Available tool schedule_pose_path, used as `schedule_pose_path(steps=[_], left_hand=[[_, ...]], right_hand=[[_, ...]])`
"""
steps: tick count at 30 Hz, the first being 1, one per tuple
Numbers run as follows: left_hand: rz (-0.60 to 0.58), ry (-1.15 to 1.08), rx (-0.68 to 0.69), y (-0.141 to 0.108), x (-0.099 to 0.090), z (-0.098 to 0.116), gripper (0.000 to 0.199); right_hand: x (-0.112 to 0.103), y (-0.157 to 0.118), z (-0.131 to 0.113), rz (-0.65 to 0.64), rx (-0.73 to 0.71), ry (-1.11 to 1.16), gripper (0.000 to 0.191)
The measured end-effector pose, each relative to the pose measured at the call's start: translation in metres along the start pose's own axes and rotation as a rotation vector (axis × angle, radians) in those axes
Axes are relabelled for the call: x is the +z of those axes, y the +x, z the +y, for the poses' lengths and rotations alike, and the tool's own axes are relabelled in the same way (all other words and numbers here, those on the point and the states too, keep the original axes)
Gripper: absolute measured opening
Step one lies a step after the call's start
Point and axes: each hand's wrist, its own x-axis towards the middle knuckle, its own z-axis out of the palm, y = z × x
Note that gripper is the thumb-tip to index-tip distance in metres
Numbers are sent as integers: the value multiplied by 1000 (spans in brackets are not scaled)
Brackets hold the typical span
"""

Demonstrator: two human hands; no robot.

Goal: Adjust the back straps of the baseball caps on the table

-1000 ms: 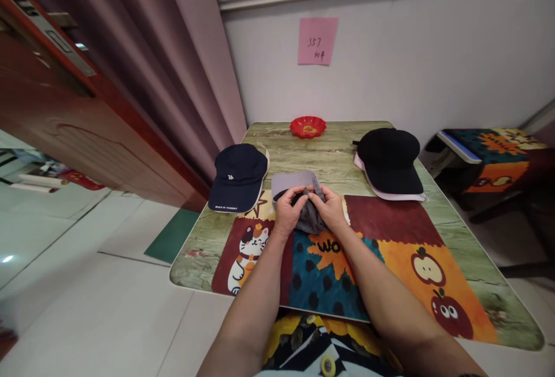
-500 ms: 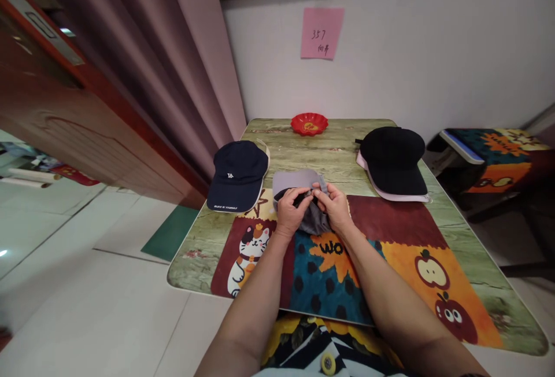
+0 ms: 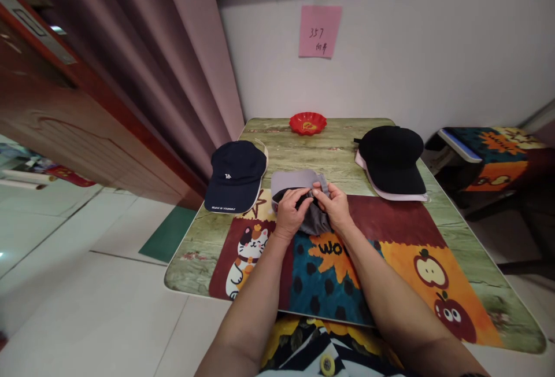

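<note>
A grey baseball cap [image 3: 295, 179] lies at the middle of the table, its brim pointing away from me and its dark inside partly showing. My left hand [image 3: 291, 210] and my right hand [image 3: 335, 203] meet over its back edge. Both have their fingers pinched on the cap's strap, close around a small buckle that the fingertips mostly cover. To the left rests a navy cap [image 3: 238, 163] with white lettering, a light-coloured cap partly visible beneath it. At the right a black cap [image 3: 390, 154] sits on top of a pale pink one [image 3: 407, 196].
A scalloped red dish [image 3: 307, 124] stands at the table's far edge by the wall. Under my arms lies a colourful printed mat [image 3: 333, 284]. A wooden door [image 3: 99, 117] and curtain border the left side; a stool [image 3: 489, 151] stands beyond the right edge.
The view has shifted very slightly. Both hands stay pinched at the cap's strap, with only small finger movement around the buckle.
</note>
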Motion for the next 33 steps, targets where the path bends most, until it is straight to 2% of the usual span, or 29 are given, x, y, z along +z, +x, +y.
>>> schedule_pose_path(steps=[5, 9, 12, 18, 21, 27, 33], left_hand=[[38, 25, 7, -1, 0, -2, 20], [88, -78, -82, 0, 0, -4, 20], [106, -144, -159, 1, 0, -5, 22], [119, -220, -235, 1, -1, -4, 23], [116, -242, -234, 2, -1, -3, 24], [113, -249, -226, 1, -1, -4, 25], [91, -246, -201, 1, 0, -6, 24]], right_hand=[[0, 1, 0, -6, -27, 1, 43], [-3, 2, -5, 40, -74, 14, 40], [-8, 2, -8, 0, -73, -35, 35], [-8, -1, -8, -121, 73, -52, 31], [-6, -2, -8, -134, 153, -17, 35], [-4, -2, -9, -141, 152, 12, 44], [-4, -2, -10, -102, 222, 95, 47]])
